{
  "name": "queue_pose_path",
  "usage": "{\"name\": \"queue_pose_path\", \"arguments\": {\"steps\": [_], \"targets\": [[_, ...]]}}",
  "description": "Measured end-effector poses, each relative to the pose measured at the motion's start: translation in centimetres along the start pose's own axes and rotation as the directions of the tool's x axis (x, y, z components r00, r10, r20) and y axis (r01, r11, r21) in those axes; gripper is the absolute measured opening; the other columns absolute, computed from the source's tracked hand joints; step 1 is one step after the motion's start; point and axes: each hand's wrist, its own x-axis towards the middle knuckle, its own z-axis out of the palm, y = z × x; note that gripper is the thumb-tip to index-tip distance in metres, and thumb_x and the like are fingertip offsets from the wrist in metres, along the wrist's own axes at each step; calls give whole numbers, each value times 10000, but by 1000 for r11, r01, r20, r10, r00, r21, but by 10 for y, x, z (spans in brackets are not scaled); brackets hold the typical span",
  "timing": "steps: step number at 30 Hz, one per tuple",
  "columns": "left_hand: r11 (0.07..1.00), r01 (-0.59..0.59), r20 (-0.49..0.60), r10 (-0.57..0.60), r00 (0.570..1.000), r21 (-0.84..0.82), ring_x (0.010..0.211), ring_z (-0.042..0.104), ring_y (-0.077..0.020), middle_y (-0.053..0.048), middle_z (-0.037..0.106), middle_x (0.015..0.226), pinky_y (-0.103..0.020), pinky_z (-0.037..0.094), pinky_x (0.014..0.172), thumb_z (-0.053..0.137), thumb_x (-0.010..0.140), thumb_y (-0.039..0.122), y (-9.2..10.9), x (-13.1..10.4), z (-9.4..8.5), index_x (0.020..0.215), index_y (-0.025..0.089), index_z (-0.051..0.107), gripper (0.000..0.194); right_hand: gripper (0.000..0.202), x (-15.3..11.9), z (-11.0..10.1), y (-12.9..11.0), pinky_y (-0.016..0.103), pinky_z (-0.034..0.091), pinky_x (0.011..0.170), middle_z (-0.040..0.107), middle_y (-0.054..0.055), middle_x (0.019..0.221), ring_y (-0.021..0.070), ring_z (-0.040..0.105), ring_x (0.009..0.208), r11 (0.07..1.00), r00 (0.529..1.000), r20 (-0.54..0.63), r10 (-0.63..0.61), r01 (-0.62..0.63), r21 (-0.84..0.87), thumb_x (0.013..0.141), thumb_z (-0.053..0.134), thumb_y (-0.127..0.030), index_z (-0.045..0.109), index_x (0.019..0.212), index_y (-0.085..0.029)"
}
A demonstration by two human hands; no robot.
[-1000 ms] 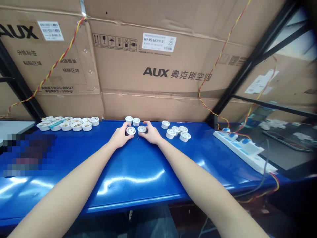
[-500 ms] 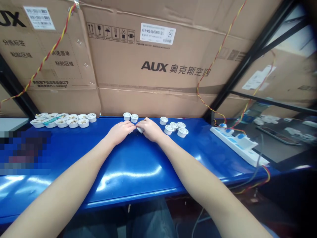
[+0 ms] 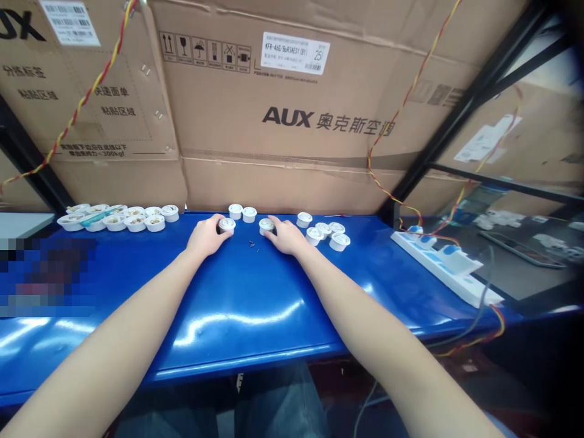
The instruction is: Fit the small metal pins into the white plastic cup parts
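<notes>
Fingers (image 3: 225, 235) grip cups (image 3: 227, 225), your left hand (image 3: 205, 236) and right hand (image 3: 287, 236) apart | bits (image 3: 251, 244) lie nearer you | careless sweep could scatter them

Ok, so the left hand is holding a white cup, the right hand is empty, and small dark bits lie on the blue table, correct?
Not quite: the right hand isn't empty. The head view shows it holding a white cup. The left hand does hold another white cup, and small dark bits do lie on the blue table.
</notes>
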Motion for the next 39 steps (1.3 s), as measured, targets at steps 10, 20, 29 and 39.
{"name": "queue_pose_path", "arguments": {"steps": [10, 20, 29, 39], "targets": [[998, 45, -39, -43, 998, 45, 960, 654, -272, -67, 713, 985, -374, 504, 863, 572, 833, 386, -3, -1, -6, 886, 227, 664, 191, 308, 4, -4, -7, 342, 475, 822, 726, 78, 934, 246, 661, 893, 996, 996, -39, -75, 77, 43, 945, 469, -407, 709, 910, -217], [995, -94, 48, 93, 995, 31, 1208, 568, -295, -77, 638, 1291, -452, 421, 1051, 551, 855, 390, -12, 10, 8, 1118, 224, 666, 331, 491, 22, 8, -7, 445, 325, 1125, 479, 71, 1471, 275, 441, 1347, 938, 951, 79, -300, 280, 203, 1000, 355, -444, 488, 1420, -228], [983, -179, 134, 172, 976, 40, 1328, 477, -257, -61, 541, 1422, -425, 357, 1121, 457, 917, 409, -13, 14, 14, 1286, 253, 594, 423, 525, 25, 13, -6, 401, 227, 1193, 374, 32, 1542, 213, 338, 1423, 883, 936, 93, -339, 282, 374, 1009, 296, -454, 415, 1470, -233], [974, -225, 148, 221, 964, 11, 1214, 558, -252, -57, 637, 1286, -412, 399, 1083, 450, 914, 428, -11, 8, 11, 1154, 241, 651, 365, 350, 21, 0, 3, 424, 398, 1037, 636, 106, 1260, 279, 543, 1183, 963, 961, -109, -255, 262, 57, 950, 462, -344, 626, 1221, -196]]}}
